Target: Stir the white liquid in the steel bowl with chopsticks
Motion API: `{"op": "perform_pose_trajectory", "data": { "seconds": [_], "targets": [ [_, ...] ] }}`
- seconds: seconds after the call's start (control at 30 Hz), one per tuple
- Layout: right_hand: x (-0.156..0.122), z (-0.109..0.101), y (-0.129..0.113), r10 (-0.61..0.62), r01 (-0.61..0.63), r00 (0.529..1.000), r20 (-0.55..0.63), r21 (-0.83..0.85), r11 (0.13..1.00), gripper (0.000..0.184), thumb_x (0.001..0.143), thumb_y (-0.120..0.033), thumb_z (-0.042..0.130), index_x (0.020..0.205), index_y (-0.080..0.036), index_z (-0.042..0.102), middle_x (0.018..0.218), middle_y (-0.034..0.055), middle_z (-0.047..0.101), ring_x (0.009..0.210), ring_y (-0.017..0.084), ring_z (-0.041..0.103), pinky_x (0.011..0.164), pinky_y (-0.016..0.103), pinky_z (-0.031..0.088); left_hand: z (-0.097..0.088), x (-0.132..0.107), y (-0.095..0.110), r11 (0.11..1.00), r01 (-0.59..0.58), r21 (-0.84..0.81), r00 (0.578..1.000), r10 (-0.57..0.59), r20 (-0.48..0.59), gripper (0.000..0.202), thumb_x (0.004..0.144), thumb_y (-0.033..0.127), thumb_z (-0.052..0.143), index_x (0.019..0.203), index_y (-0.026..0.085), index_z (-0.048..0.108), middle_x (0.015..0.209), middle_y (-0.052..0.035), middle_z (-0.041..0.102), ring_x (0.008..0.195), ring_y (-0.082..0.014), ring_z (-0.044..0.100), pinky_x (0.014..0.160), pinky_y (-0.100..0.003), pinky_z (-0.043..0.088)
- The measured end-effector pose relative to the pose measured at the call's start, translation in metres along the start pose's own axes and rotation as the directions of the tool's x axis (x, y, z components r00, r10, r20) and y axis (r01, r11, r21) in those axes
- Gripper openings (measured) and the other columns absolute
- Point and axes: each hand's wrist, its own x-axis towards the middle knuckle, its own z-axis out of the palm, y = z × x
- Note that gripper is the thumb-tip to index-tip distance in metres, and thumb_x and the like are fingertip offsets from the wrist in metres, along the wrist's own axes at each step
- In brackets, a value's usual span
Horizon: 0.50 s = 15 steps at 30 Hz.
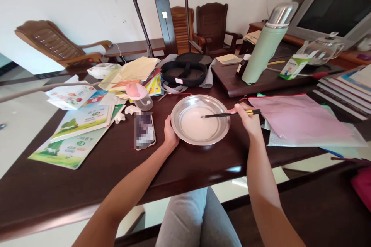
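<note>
A round metal bowl (177, 129) stands on the dark wooden table, holding a whitish mixture (197, 124). My left hand (170, 133) grips the bowl's left rim, its fingers partly hidden behind the metal. Black chopsticks (218, 115) with gold-coloured ends are pinched in my right hand (245, 115), to the right of the bowl. Their tips reach over the middle of the bowl and meet the mixture's surface; how deep they go I cannot tell.
Left of the bowl lie a phone (144, 129), crumpled tissue (131, 110), a pink-lidded cup (142, 98) and booklets (84, 121). Behind it sits an open black case (184, 73). A green thermos (265, 52) stands back right, with a pink zip pouch (298, 114) nearer.
</note>
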Motion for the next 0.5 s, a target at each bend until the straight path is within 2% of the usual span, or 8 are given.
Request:
{"op": "perform_pose_trajectory", "data": {
  "seconds": [0.07,0.1,0.17,0.23,0.3,0.33,0.4,0.5],
  "targets": [
    [-0.001,-0.004,0.000,0.003,0.000,0.999,-0.049,0.060,0.998,0.065,0.095,-0.085,0.077,0.061,-0.029,0.074,0.066,0.0028,0.076,0.069,0.027,0.078,0.082,0.046,0.062,0.000,0.000,0.000,1.000,-0.003,0.002,1.000,0.003,-0.002,0.032,0.086,0.050,0.084,0.076,0.024,0.069,0.078,0.0028,0.074,0.082,-0.0206,0.070,0.088,-0.033,0.057],
    [-0.001,-0.006,-0.002,0.000,0.002,1.000,-0.030,0.080,0.997,0.066,0.095,-0.085,0.076,0.059,-0.029,0.073,0.063,0.0025,0.074,0.066,0.026,0.076,0.080,0.045,0.062,0.000,0.000,0.000,1.000,-0.002,0.005,1.000,0.002,0.001,0.031,0.086,0.050,0.084,0.077,0.024,0.069,0.079,0.0027,0.074,0.084,-0.0209,0.070,0.089,-0.033,0.057],
    [-0.003,-0.004,-0.005,-0.009,0.002,0.996,0.090,0.081,0.997,0.065,0.096,-0.083,0.077,0.060,-0.029,0.075,0.064,0.0031,0.075,0.067,0.026,0.077,0.079,0.044,0.062,-0.001,0.001,0.000,1.000,0.003,0.007,1.000,-0.003,0.011,0.029,0.087,0.049,0.083,0.079,0.024,0.072,0.081,0.0021,0.076,0.086,-0.0215,0.072,0.091,-0.033,0.058],
    [-0.004,0.000,-0.008,-0.006,-0.005,0.972,0.236,0.046,0.999,0.062,0.096,-0.083,0.077,0.066,-0.029,0.080,0.073,0.0047,0.081,0.075,0.028,0.081,0.084,0.045,0.064,-0.001,0.001,-0.001,1.000,0.011,0.004,1.000,-0.011,0.013,0.028,0.088,0.049,0.082,0.081,0.023,0.074,0.082,0.0015,0.077,0.089,-0.0223,0.074,0.091,-0.033,0.058],
    [-0.003,0.004,-0.008,0.005,-0.009,0.955,0.297,0.011,1.000,0.061,0.094,-0.086,0.077,0.073,-0.029,0.084,0.083,0.0059,0.087,0.085,0.029,0.084,0.087,0.045,0.064,-0.001,0.001,-0.001,1.000,0.015,0.002,1.000,-0.015,0.004,0.029,0.088,0.050,0.083,0.080,0.024,0.073,0.081,0.0014,0.077,0.089,-0.0227,0.074,0.091,-0.033,0.058],
    [-0.003,0.006,-0.007,0.011,-0.010,0.961,0.276,-0.003,1.000,0.061,0.092,-0.088,0.077,0.075,-0.030,0.085,0.086,0.0061,0.088,0.088,0.030,0.084,0.087,0.045,0.064,0.000,0.001,-0.001,1.000,0.015,0.000,1.000,-0.015,0.001,0.030,0.087,0.050,0.084,0.078,0.024,0.072,0.081,0.0015,0.076,0.088,-0.0226,0.074,0.090,-0.033,0.059],
    [-0.002,0.005,-0.005,0.019,-0.016,0.987,0.158,-0.024,1.000,0.062,0.091,-0.090,0.077,0.074,-0.030,0.084,0.085,0.0055,0.087,0.087,0.030,0.083,0.089,0.047,0.064,0.001,0.000,0.000,1.000,0.012,-0.006,1.000,-0.012,0.001,0.032,0.086,0.050,0.085,0.076,0.024,0.071,0.080,0.0019,0.076,0.083,-0.0215,0.073,0.088,-0.033,0.059],
    [-0.001,-0.001,-0.003,0.033,-0.033,0.999,-0.007,0.008,0.999,0.067,0.092,-0.090,0.075,0.064,-0.030,0.076,0.070,0.0039,0.079,0.075,0.029,0.080,0.086,0.047,0.063,0.002,-0.001,0.002,1.000,0.002,-0.004,1.000,-0.002,0.019,0.032,0.086,0.050,0.086,0.076,0.024,0.070,0.079,0.0024,0.076,0.080,-0.0207,0.072,0.086,-0.033,0.059]
  ]
}}
